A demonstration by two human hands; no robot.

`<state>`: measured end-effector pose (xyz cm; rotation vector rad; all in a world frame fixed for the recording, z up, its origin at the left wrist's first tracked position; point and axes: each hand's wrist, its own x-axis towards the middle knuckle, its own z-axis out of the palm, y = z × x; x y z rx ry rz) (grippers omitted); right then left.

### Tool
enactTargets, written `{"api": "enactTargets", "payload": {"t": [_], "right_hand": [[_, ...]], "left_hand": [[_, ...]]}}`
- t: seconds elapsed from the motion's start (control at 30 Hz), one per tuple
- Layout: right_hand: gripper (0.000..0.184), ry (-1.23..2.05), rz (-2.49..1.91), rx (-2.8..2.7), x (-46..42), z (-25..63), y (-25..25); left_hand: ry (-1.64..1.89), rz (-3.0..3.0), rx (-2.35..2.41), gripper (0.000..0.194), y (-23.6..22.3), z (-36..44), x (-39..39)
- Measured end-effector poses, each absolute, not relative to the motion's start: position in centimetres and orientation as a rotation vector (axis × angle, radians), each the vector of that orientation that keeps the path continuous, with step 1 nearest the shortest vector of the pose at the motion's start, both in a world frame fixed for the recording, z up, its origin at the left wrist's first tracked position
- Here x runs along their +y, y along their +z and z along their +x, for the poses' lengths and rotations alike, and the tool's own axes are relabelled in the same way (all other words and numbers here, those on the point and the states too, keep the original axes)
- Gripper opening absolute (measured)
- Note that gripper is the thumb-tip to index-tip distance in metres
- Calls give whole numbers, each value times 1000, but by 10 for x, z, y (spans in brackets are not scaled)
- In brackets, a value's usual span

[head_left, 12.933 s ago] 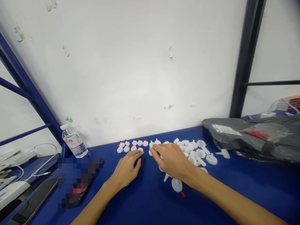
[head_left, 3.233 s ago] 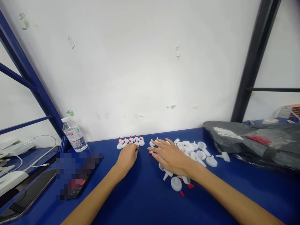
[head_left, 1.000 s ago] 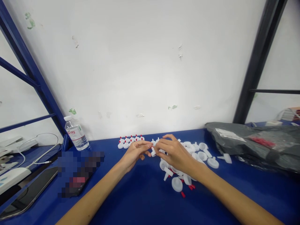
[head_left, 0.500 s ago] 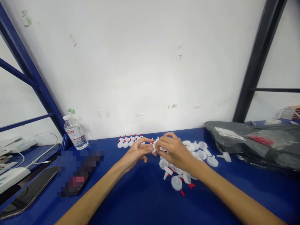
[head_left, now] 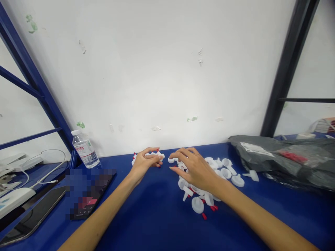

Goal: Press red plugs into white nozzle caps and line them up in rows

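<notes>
My left hand (head_left: 143,164) is closed on a white spout cap (head_left: 162,156) pinched at its fingertips, beside the group of red-tipped white caps (head_left: 134,157) near the wall. The hand hides most of that group. My right hand (head_left: 192,166) is open, its thumb and fingers apart over the left side of a loose pile of white spout caps (head_left: 197,205). Nothing shows between its fingers. Small red tips (head_left: 204,216) lie among the pile and at its near edge.
A water bottle (head_left: 86,150) stands by the wall at left, with a partly blurred phone (head_left: 101,190) and another dark phone (head_left: 34,214) nearer. A dark plastic bag (head_left: 277,157) lies at right. Blue table surface (head_left: 146,216) shows between my forearms.
My hands were together over a red-tipped cap and have parted. The left hand moved left with the cap towards the grouped caps; the right hand let go and opened.
</notes>
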<state>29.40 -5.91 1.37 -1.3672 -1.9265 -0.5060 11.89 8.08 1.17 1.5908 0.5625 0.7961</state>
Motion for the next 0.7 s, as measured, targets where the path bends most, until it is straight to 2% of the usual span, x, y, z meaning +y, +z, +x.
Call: {"api": "enactTargets", "payload": {"t": [0.2, 0.4, 0.57, 0.7], "right_hand": [[23, -503, -1364, -1928, -60, 290, 14], [26, -491, -1334, -1946, -60, 291, 14], [27, -479, -1329, -1948, -60, 292, 14], [26, -462, -1325, -1975, -59, 293, 13]], "left_hand": [[937, 1595, 702, 63, 29, 103, 103], [947, 1945, 826, 56, 37, 83, 132], [627, 2355, 1084, 47, 32, 60, 162], [438, 2381, 1155, 46, 32, 52, 169]]}}
